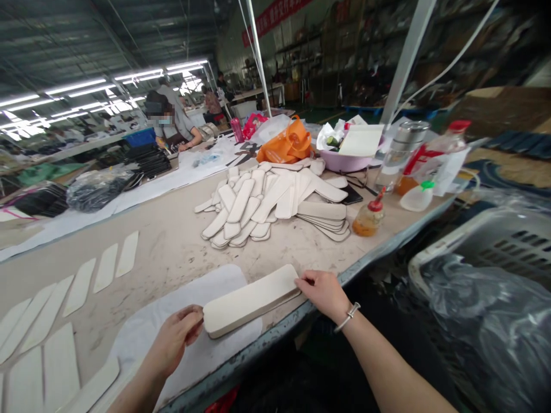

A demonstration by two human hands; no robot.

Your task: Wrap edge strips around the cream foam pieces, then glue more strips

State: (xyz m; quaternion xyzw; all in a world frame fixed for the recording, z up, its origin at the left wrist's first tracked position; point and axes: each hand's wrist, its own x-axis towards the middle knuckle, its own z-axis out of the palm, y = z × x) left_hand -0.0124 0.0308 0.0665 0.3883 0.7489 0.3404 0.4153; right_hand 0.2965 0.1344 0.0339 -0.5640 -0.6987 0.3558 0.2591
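A neat stack of cream-coloured, round-cornered strips [252, 298] lies near the front edge of the table, partly over a white sheet [148, 330]. At its left end, my left hand [178, 335] is closed with thumb and fingertips on the corner. My right hand [321, 289], wearing a bracelet [348, 317], pinches the other end. Beyond the stack, a loose heap of similar strips [275, 195] overlaps in many directions. More strips [80, 287] are laid out in a row at the left, several side by side.
Right of the heap stand a small glue bottle [369, 219], a white squeeze bottle [418, 197], a glass flask [402, 155] and a purple basin [348, 162]. Behind the heap is an orange bag [286, 143]. A plastic crate [486, 229] stands at the right. A co-worker [174, 120] sits across the table.
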